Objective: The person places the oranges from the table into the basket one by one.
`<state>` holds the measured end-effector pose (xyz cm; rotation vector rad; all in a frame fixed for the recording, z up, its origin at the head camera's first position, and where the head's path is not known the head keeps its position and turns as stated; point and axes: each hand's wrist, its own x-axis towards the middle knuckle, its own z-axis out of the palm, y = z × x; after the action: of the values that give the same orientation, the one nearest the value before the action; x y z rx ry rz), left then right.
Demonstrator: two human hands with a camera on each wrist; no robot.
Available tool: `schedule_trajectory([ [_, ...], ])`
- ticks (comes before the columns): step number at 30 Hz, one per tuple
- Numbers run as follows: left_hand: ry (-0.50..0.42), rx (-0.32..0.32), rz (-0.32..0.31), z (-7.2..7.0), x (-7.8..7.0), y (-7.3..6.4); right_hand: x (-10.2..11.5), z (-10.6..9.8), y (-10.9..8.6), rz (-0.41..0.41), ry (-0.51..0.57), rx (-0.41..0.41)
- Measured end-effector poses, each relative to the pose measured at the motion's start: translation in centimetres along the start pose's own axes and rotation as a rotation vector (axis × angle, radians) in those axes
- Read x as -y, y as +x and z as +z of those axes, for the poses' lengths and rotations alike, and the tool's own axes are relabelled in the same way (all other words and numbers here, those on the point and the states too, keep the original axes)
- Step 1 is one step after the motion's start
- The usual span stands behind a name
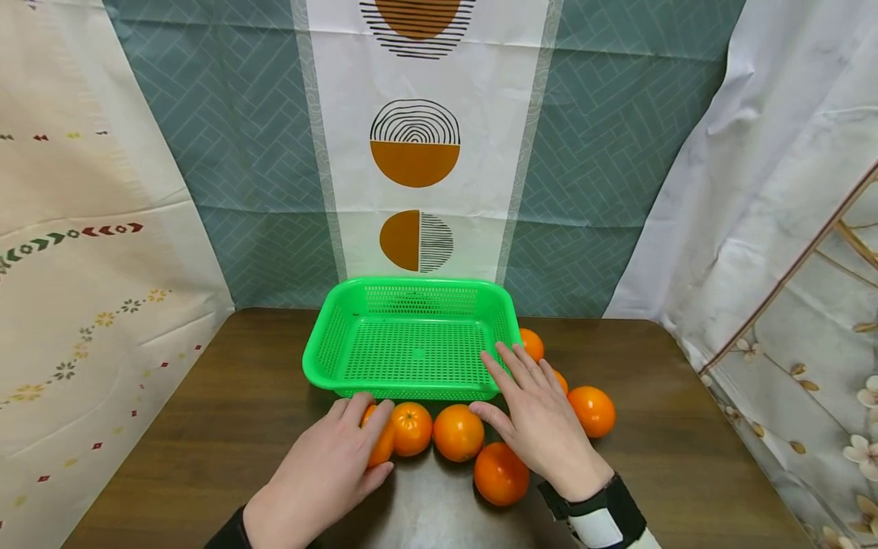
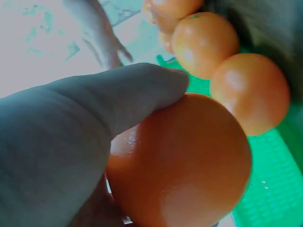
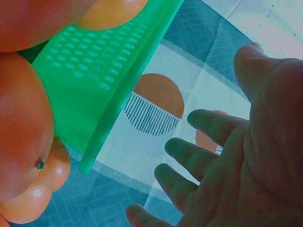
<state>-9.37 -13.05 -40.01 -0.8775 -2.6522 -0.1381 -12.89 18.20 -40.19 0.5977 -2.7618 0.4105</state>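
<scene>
My left hand (image 1: 318,469) grips an orange (image 1: 383,444) at the left end of a row in front of the green basket (image 1: 418,351). In the left wrist view the thumb presses along that orange's side (image 2: 184,161). My right hand (image 1: 538,419) hovers with fingers spread near the basket's front right corner, holding nothing. Below it lies a deep-coloured orange (image 1: 501,474). Two more, a small orange (image 1: 412,429) and a larger orange (image 1: 459,433), sit between the hands. The basket has nothing in it.
Right of the basket are an orange (image 1: 591,412) and two others, one orange (image 1: 532,345) by its rim and one orange (image 1: 561,380) partly behind my right hand. All stand on a brown wooden table (image 1: 226,412). A patterned cloth (image 1: 418,244) hangs behind.
</scene>
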Motion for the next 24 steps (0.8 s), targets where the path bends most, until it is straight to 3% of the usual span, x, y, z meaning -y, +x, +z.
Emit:
schedule_trajectory([
  [4,-0.023,-0.038,0.018,-0.9,0.0,1.1,-0.1,-0.1,0.0,-0.002,-0.008,-0.003],
  [8,-0.082,-0.037,-0.015,-1.3,0.5,2.2,-0.1,-0.2,0.1,-0.003,-0.011,-0.002],
  [18,-0.210,-0.137,-0.093,-1.3,3.3,5.0,0.0,-0.4,0.0,0.002,-0.008,-0.002],
  [24,-0.216,-0.114,-0.129,-0.8,4.9,6.6,0.0,-0.4,-0.1,0.007,-0.003,-0.003],
])
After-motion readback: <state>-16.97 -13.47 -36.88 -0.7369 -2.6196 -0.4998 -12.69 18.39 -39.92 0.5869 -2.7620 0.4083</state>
